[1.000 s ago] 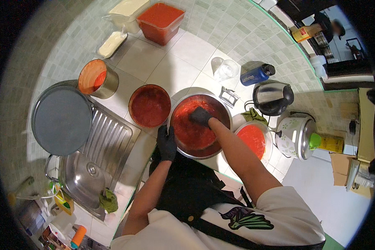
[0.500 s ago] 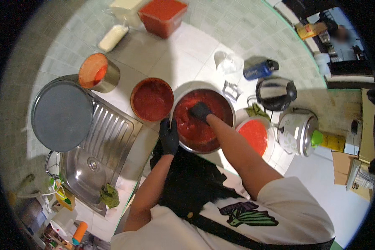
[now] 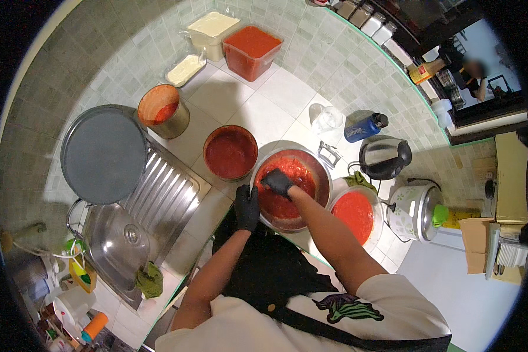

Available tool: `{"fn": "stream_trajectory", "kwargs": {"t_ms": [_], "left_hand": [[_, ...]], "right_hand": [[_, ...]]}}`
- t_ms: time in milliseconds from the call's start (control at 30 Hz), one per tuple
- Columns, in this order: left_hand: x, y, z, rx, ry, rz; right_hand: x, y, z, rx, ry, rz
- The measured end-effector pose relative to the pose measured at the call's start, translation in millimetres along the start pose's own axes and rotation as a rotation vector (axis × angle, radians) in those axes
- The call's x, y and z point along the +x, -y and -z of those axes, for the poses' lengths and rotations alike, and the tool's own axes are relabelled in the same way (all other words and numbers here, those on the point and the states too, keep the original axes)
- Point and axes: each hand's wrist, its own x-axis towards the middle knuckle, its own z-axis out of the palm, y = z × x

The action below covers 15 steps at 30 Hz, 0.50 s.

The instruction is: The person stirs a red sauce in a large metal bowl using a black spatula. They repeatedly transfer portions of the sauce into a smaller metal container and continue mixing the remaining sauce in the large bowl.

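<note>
A wide metal bowl (image 3: 324, 190) holds chunky red sauce (image 3: 283, 206) that looks like crushed tomato. My right hand (image 3: 277, 182), in a black glove, dips into the sauce near the bowl's left side; its fingertips are sunk in the red pulp and hidden. Also gloved in black, my left hand (image 3: 247, 208) grips the bowl's left rim. Just beyond it stands a round tin (image 3: 230, 152) with smooth dark red sauce inside. To the right of the bowl, close to my right forearm, sits a pale tub (image 3: 382, 218) of brighter red liquid.
A steel sink (image 3: 114, 240) with drainboard and a round grey tray (image 3: 104, 155) lie left. Behind are a sauce-smeared tin (image 3: 179, 120), a square tub of red sauce (image 3: 254, 56) and pale blocks (image 3: 214, 24). A blue bottle (image 3: 364, 129), kettle (image 3: 384, 158) and cooker (image 3: 413, 211) stand right.
My right hand has moved left within the bowl, and the sauce around it looks lighter and lumpier. My left hand stays at the rim. The whole view has shifted slightly.
</note>
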Motion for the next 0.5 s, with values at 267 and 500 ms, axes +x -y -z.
{"fn": "stream_trajectory", "kwargs": {"t_ms": [267,500], "left_hand": [[10,-43,41,-0.053,0.298,0.349],[9,-44,36,-0.183,0.298,0.434]], "right_hand": [[19,-3,-32,-0.328,0.082,0.085],[5,-19,-52,-0.409,-0.07,0.066]]}}
